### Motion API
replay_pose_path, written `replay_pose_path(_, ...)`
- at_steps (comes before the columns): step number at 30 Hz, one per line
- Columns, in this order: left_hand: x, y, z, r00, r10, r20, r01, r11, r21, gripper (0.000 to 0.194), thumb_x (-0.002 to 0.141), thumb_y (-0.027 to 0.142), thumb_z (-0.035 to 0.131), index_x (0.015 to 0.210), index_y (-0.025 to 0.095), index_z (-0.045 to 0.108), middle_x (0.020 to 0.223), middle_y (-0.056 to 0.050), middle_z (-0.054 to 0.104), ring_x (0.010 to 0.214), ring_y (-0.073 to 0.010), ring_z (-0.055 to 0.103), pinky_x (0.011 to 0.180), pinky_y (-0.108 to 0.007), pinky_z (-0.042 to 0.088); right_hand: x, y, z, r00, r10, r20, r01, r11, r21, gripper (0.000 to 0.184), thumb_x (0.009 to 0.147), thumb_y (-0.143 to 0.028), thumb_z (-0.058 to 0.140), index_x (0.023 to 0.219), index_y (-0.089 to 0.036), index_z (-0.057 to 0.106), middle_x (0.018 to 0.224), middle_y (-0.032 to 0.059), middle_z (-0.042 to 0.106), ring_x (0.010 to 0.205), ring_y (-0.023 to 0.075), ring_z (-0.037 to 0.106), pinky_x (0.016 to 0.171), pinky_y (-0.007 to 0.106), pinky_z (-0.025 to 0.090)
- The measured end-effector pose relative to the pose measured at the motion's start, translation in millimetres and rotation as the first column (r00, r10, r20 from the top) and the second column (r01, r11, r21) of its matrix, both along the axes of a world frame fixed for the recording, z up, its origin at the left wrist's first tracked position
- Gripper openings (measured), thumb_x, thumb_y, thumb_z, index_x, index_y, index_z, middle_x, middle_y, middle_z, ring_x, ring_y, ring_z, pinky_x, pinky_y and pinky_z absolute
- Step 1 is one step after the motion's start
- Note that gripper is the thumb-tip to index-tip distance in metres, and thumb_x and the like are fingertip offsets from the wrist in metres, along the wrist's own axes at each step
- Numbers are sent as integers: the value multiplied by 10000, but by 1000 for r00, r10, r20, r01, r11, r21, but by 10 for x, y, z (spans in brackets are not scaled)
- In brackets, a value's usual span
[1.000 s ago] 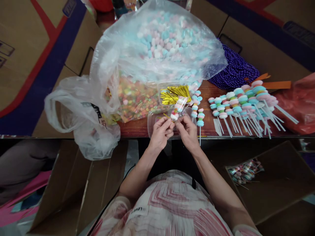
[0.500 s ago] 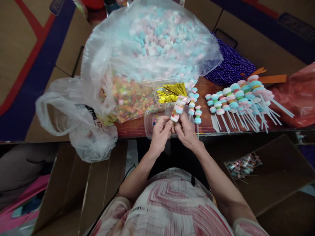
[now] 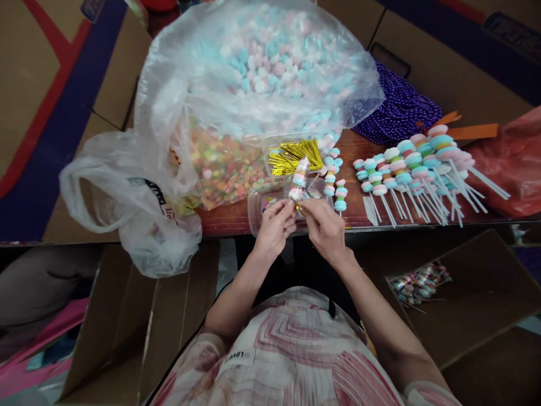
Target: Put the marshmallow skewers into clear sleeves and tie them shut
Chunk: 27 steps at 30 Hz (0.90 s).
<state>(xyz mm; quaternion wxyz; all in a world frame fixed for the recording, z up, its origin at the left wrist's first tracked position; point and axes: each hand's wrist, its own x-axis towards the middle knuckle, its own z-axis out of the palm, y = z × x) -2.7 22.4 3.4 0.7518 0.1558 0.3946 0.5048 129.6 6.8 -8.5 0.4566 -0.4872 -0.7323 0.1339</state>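
My left hand pinches the lower end of a wrapped marshmallow skewer, which tilts up and away over the clear plastic tray. At the gathered base of its wrapper shows a gold twist tie. The fingers of my right hand are closed on that tie, close to my left fingertips. Just beyond the skewer, a clear box holds a heap of gold twist ties. Unwrapped marshmallow skewers lie to the right of the tray. The skewer's stick is hidden by my hands.
A large clear bag of pastel marshmallows and a bag of small orange and green candies fill the back. Several unwrapped skewers lie in a pile at right. Below, an open cardboard box contains wrapped skewers.
The wrapped skewer has turned more upright and narrower in view. My right hand has rotated over the wrapper's base, where the gold tie now shows. My left hand has shifted slightly.
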Motion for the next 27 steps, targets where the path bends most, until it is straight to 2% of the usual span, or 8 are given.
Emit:
replay_pose_path(2, -4, 5, 21, 1000, -8, -2, 8, 999, -53, 346, 664, 280, 928, 729, 135, 621, 574, 71, 503, 417, 6, 327, 393, -115, 214, 33, 4, -39, 992, 8, 125, -25, 991, 134, 297, 1028, -136, 459, 1149, -190, 725, 1101, 121, 768, 1044, 206, 721, 894, 344, 577)
replay_pose_path(5, -16, 2, 95, 999, -38, -5, 37, 990, -134, 299, 699, 232, 903, 735, 140, 620, 575, 69, 502, 435, -10, 389, 393, -110, 238, 86, 27, -81, 965, -14, 264, -52, 968, 244, 281, 1023, -133, 504, 1165, -190, 740, 1083, 114, 784, 984, 203, 732, 827, 342, 579)
replay_pose_path(11, -1, -78, 218, 997, -69, 46, 74, 991, -115, 311, 682, 234, 921, 754, 165, 626, 624, 68, 541, 499, -33, 479, 399, -114, 283, 68, 54, -43, 969, -71, 235, -28, 920, 392, 194, 1010, -143, 536, 1033, -205, 719, 946, 90, 759, 860, 184, 696, 729, 328, 533)
replay_pose_path(14, 45, -111, 164, 998, -42, 41, 43, 998, -38, 278, 727, 264, 900, 778, 183, 639, 642, 69, 569, 528, -39, 514, 466, -128, 380, -29, 33, 21, 984, -103, 146, 54, 950, 308, 166, 1007, -155, 514, 958, -195, 668, 879, 92, 713, 820, 197, 650, 739, 349, 511)
replay_pose_path(18, 53, -68, 89, 998, -61, 23, 59, 996, 69, 199, 813, 332, 833, 890, 200, 706, 879, 10, 713, 809, -111, 672, 772, -224, 542, -114, -42, 119, 990, -124, -67, 128, 990, 61, 168, 1002, -171, 491, 860, -212, 572, 803, 44, 633, 747, 173, 581, 703, 323, 477)
replay_pose_path(22, -23, -46, 159, 992, -70, -101, 99, 944, 314, 437, 910, 614, 652, 825, 198, 753, 1066, -76, 709, 1037, -213, 664, 917, -327, 542, -59, -127, 284, 943, -139, -301, 94, 982, -162, 139, 984, -196, 527, 849, -216, 553, 782, -7, 603, 690, 134, 556, 656, 276, 460)
replay_pose_path(25, -49, -101, 210, 950, 62, -305, 87, 889, 450, 551, 926, 644, 612, 623, 193, 704, 948, -77, 667, 1000, -203, 635, 926, -307, 523, -8, -179, 440, 943, -171, -285, 130, 979, -157, 147, 988, -226, 534, 849, -215, 580, 795, 1, 627, 712, 137, 578, 676, 279, 478)
replay_pose_path(27, -36, -144, 205, 906, 115, -408, 92, 887, 453, 478, 910, 560, 688, 599, 197, 697, 827, -46, 634, 895, -168, 611, 873, -271, 512, 1, -222, 508, 961, -169, -221, 149, 983, -103, 161, 989, -232, 536, 844, -216, 605, 806, 21, 652, 738, 151, 602, 701, 296, 496)
